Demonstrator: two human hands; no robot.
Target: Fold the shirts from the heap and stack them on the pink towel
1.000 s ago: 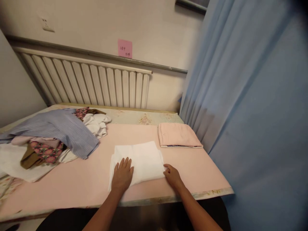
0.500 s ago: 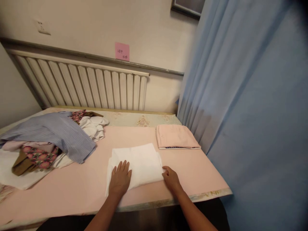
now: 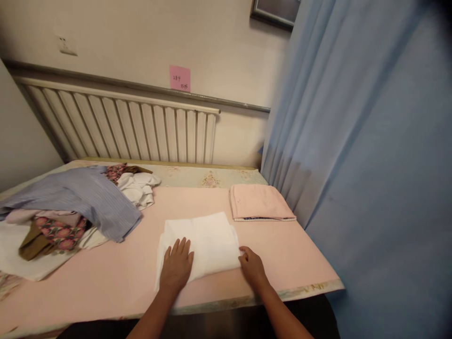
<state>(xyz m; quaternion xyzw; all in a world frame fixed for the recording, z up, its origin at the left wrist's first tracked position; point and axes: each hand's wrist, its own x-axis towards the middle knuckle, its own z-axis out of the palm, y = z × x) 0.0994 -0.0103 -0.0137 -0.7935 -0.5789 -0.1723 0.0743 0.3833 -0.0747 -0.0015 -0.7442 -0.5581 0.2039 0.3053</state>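
A folded white cloth (image 3: 206,242) lies flat near the front of the pink-covered table; whether it is a garment I cannot tell. My left hand (image 3: 176,266) rests palm down on its left part, fingers stretched out. At the cloth's right edge, my right hand (image 3: 251,264) has its fingers curled and pinches the border. Behind and to the right sits a folded pink stack (image 3: 259,201) with a striped edge showing below it.
A loose heap of clothes, with a blue striped shirt (image 3: 92,193) on top, covers the left side. A blue curtain (image 3: 370,165) hangs along the right. A white radiator (image 3: 141,125) stands behind the table (image 3: 208,200), below a pink note (image 3: 180,78).
Both hands keep their places on the white cloth, and the cloth keeps its shape. Only the camera view has shifted very slightly.
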